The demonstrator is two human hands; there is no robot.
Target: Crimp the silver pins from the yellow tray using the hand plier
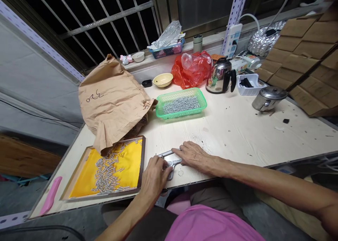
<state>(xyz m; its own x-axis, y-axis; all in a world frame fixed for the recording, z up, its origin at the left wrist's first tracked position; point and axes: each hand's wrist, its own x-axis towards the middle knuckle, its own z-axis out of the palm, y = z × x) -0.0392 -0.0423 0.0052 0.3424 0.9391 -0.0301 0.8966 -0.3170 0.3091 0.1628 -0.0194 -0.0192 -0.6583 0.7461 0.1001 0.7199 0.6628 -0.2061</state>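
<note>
In the head view a grey metal hand tool with a straight bar and a curved handle part lies at the table's front edge; its exact kind I cannot make out. My left hand is closed over its left end, thumb and fingers bent around it. My right hand grips its right end with the fingers together, hiding part of it. Just left of my left hand is a shallow frame tray lined with yellow cloth, and many small silvery metal pins lie scattered on it.
A green basket of similar small metal pieces stands beyond my hands. A brown paper bag leans over the tray. Farther back are a red plastic bag, a kettle and a lidded metal pot. A pink-handled object lies left.
</note>
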